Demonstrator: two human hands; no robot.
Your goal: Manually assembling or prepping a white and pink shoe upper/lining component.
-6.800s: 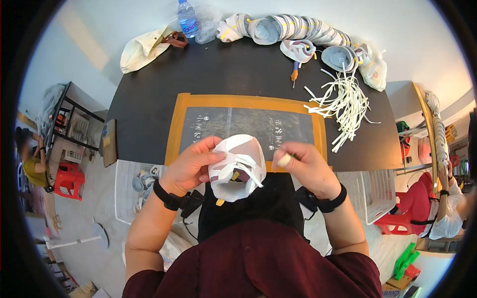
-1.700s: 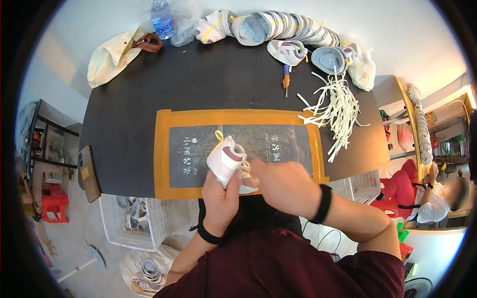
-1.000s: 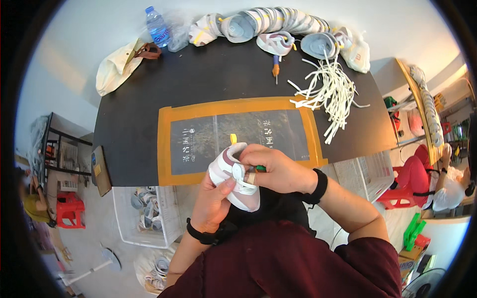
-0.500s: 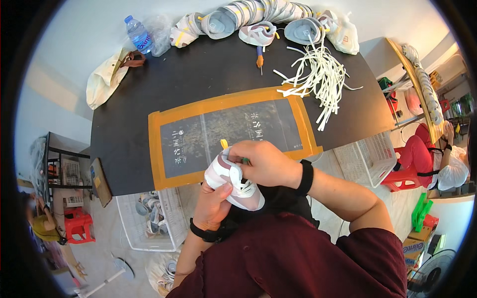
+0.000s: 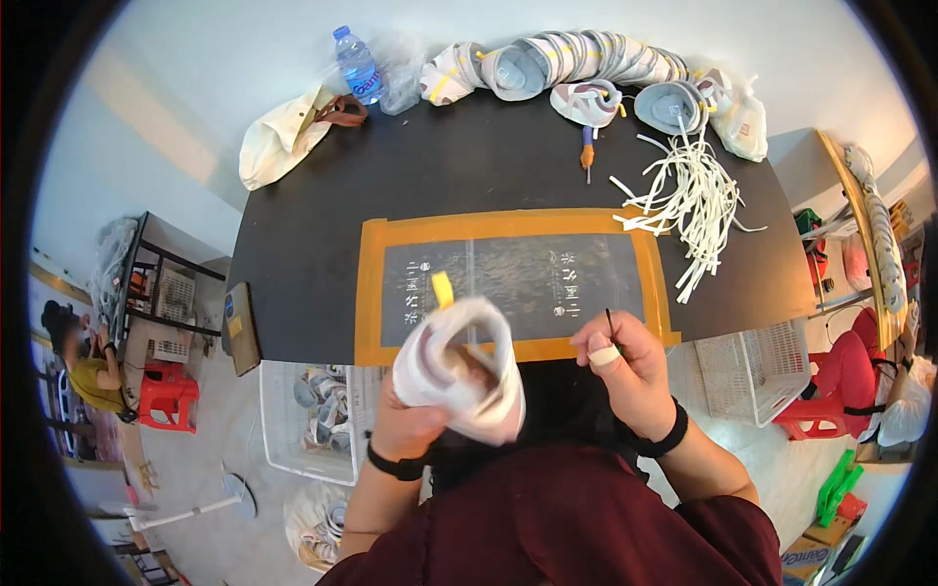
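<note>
My left hand is wrapped round the side of a small white and pale pink shoe with a yellow tab at its top. The opening is turned up toward me, and the shoe is slightly blurred. To the right and apart from it, my right hand pinches a thin dark tool. Only the tool's slim shaft shows clearly, so its kind cannot be made out. A pale wrap covers that thumb. Both hands are at the table's near edge, over a taped clear sheet.
A bundle of white laces lies at the table's right. Shoes line the back, with an orange-and-blue-handled tool before them. A water bottle and cloth bag stand back left. White crates sit below.
My right hand has drawn away from the shoe to the right, with the tool in it. The shoe has turned in my left hand, opening upward. The whole view has shifted.
</note>
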